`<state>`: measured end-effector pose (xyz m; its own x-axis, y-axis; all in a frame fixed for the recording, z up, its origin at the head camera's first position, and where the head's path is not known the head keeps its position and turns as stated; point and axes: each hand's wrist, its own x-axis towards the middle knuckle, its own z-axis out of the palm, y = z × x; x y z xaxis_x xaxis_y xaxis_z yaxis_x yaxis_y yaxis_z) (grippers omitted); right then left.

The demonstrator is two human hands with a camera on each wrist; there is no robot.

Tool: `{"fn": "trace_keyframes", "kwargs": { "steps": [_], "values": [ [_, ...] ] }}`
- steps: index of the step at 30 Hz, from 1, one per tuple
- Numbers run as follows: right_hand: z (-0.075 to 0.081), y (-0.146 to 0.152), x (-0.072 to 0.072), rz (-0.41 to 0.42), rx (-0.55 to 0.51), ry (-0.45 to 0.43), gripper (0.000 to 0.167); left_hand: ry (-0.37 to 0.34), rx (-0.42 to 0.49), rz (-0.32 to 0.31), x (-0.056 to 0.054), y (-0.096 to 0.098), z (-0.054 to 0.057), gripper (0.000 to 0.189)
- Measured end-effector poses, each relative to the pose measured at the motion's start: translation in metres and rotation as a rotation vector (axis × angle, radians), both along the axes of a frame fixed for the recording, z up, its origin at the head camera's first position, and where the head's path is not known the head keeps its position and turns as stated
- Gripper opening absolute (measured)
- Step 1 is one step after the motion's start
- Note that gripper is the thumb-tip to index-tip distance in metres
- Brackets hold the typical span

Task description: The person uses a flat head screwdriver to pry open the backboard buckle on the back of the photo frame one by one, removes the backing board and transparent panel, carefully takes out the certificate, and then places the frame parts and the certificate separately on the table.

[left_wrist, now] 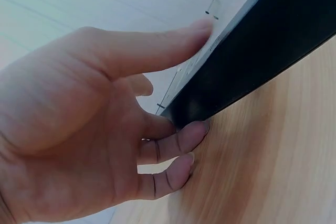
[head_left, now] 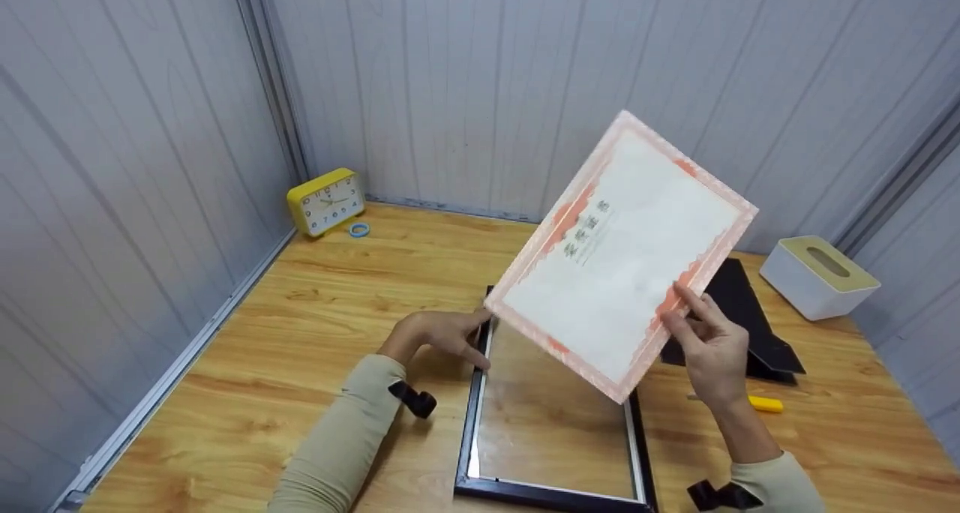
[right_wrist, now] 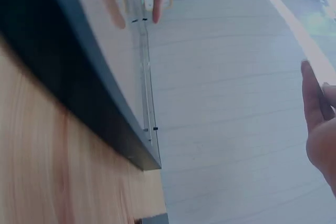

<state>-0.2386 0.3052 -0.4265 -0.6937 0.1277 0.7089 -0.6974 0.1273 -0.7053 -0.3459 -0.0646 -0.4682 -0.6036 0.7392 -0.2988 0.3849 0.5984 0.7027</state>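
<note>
Between thumb and fingers, my right hand (head_left: 712, 352) holds a certificate (head_left: 637, 265) with a pink patterned border by its lower right edge. The sheet is raised and tilted above a black picture frame (head_left: 551, 490), covering the frame's far part in the head view. Clear glass or plastic fills the frame, which lies on the table. My left hand (head_left: 450, 337) is at the frame's left side. In the left wrist view its thumb lies over the top edge of the black side (left_wrist: 252, 51), with curled fingers against the outer face.
A black backing board (head_left: 750, 325) lies right of the frame, with a yellow-handled tool (head_left: 765, 404) in front. Farther right stands a white tissue box (head_left: 806, 288). A yellow clock (head_left: 328, 204) and a blue ring (head_left: 359, 230) are at the back left of the wooden table (head_left: 247, 393).
</note>
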Motion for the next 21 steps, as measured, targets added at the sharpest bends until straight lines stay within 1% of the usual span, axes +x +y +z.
{"fn": "trace_keyframes", "kwargs": {
  "steps": [2, 5, 8, 11, 13, 15, 18, 19, 21],
  "values": [
    [0.003, -0.006, -0.004, -0.008, -0.126, -0.108, 0.045, 0.004, -0.015, -0.005, 0.001, -0.001, 0.001, 0.109],
    [0.011, -0.021, -0.022, -0.057, -0.303, -0.268, 0.050, 0.023, -0.025, -0.015, 0.001, -0.003, 0.001, 0.111],
    [0.018, -0.036, -0.048, -0.103, -0.449, -0.420, 0.055, 0.036, -0.017, -0.010, 0.000, -0.004, 0.002, 0.112],
    [0.018, -0.050, -0.077, -0.136, -0.579, -0.526, 0.057, 0.033, -0.006, 0.005, 0.000, -0.001, 0.001, 0.113],
    [0.013, -0.060, -0.095, -0.170, -0.615, -0.577, 0.057, 0.026, -0.006, 0.017, 0.001, 0.001, 0.000, 0.114],
    [0.005, -0.070, -0.109, -0.222, -0.602, -0.619, 0.055, 0.014, -0.009, 0.032, 0.002, 0.003, 0.001, 0.114],
    [-0.007, -0.083, -0.125, -0.303, -0.569, -0.684, 0.053, 0.004, -0.018, 0.044, 0.003, 0.005, 0.003, 0.113],
    [-0.011, -0.086, -0.129, -0.322, -0.588, -0.697, 0.053, 0.000, -0.018, 0.047, 0.003, 0.006, 0.004, 0.113],
    [-0.017, -0.092, -0.136, -0.343, -0.670, -0.720, 0.054, -0.001, -0.019, 0.048, 0.003, 0.009, 0.005, 0.112]
  ]
}}
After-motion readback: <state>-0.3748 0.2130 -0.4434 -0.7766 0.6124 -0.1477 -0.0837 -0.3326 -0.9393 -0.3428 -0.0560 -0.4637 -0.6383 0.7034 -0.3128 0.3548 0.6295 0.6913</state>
